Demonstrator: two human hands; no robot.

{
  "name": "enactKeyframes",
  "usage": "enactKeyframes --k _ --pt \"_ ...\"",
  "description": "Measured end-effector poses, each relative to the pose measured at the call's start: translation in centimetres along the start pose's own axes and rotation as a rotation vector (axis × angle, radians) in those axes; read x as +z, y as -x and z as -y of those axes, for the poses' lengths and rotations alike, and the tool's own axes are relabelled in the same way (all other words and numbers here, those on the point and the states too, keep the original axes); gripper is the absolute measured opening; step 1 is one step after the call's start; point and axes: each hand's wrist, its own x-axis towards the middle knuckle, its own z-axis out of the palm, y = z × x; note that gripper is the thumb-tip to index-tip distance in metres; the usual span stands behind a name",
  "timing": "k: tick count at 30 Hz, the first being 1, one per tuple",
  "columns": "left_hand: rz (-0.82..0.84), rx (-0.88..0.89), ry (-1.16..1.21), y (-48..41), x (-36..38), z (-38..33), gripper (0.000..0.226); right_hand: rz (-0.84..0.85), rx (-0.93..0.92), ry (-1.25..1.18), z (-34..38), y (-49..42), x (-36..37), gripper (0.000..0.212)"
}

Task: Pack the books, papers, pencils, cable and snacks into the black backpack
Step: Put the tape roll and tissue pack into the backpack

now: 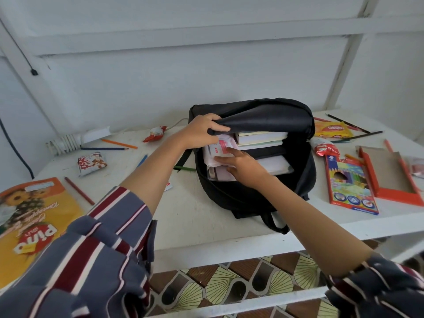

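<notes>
A person in a striped sleeve (pixel 110 228) works at a black fabric backpack (pixel 252 193) lying open on a scuffed white table (pixel 199 216). The left hand (pixel 202 129) grips the soft flap, fingers curled over its edge, holding the mouth wide. The right hand (pixel 241 164) reaches inside, fingers straight and together, pressing on a glossy pink-and-white packet (pixel 220 146) atop papers. Flat, cream-edged books (pixel 261 137) are stacked within. Loose around the bag lie slim pencils (pixel 79 190), crinkled foil snacks (pixel 91 162), a rectangular cardboard pencil box (pixel 351 187) and an orange book (pixel 34 216).
</notes>
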Motion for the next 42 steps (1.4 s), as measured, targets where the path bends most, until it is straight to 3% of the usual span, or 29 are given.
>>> enactKeyframes --k 19,25,42 --pt "0.009 0.007 -0.018 0.0 0.0 0.2 0.043 0.172 0.052 0.041 -0.2 -1.9 0.3 0.055" --pt "0.018 0.014 -0.016 -0.2 -0.3 0.4 0.043 0.117 0.057 0.033 -0.6 -2.2 0.7 0.053" --pt "0.061 0.001 0.028 -0.2 -0.4 0.3 0.045 0.209 0.084 0.013 -0.3 -5.4 0.8 0.056"
